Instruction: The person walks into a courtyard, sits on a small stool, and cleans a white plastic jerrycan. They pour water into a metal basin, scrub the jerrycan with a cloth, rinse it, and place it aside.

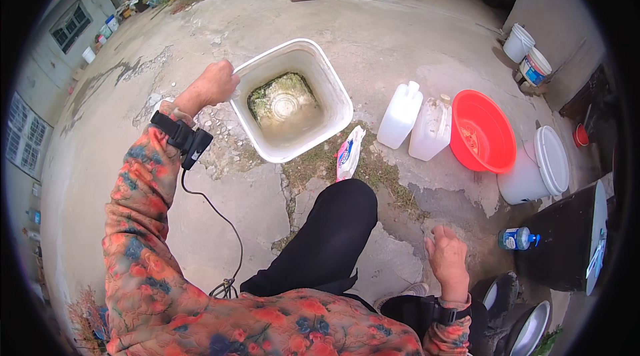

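My left hand [217,83] is closed on the rim of a white square bucket [342,99], at its left corner. The bucket tilts so that its inside faces me. Green and brown grime coats its bottom, with some murky water there. Low at the right, my right hand [448,261] hangs over the concrete beside my knee, its fingers loosely bent and a little apart, with nothing seen in them. Between the bucket and my knee lies a crumpled white and pink plastic packet [349,154].
To the right stand two white jugs [400,116], a red basin [475,159], a lidded white bucket [527,176] and a black bin [567,243]. A blue pump bottle [515,239] is by the bin. Metal basins [531,329] lie lower right. The concrete [233,203] is cracked.
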{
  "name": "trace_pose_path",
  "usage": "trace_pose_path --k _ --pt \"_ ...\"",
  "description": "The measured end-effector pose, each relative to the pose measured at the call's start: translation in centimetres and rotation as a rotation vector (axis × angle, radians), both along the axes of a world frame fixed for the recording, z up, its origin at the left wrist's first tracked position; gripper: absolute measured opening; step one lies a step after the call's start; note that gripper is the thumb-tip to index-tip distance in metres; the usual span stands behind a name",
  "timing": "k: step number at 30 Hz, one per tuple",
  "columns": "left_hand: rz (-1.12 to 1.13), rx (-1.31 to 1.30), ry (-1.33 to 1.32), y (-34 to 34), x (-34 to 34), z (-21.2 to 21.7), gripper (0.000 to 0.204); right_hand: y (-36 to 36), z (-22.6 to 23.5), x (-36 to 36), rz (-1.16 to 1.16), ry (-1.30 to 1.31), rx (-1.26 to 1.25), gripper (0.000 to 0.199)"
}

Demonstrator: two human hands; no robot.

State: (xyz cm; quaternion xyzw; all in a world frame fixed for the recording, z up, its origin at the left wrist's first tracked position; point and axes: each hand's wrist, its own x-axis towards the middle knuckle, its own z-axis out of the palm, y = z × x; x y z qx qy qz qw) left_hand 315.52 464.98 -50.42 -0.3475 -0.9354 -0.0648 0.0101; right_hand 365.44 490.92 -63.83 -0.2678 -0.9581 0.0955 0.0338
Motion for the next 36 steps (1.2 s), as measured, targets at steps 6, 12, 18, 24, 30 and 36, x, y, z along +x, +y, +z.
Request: trace_pose_path --k 6,12,18,24,30,36 --pt "-0.158 0.136 -0.039 12.4 5.0 1.7 0.034 -0.5 1.5 0.3 -0.065 0.222 0.069 0.018" --pt "-0.313 0.278 -0.2 22.9 13.9 -4.6 0.035 -1.0 5.1 0.7 -0.041 0.492 0.181 0.04" --pt "-0.325 0.217 -0.635 27.1 21.7 -11.4 0.038 -0.6 7.2 2.6 0.179 0.047 0.292 0.061" --pt "-0.147 0.271 -1.03 29.6 25.2 -15.6 0.031 4.7 4.1 2.7 0.188 -0.109 0.38 0.034" --pt "-0.019 0.277 -1.317 33.2 28.9 -20.2 0.04 14.4 0.2 5.8 0.271 -0.103 0.294 0.019" --pt "-0.325 -0.005 -1.01 35.1 30.2 -22.2 0.045 13.8 -5.5 12.0 0.242 -0.109 0.276 0.019"
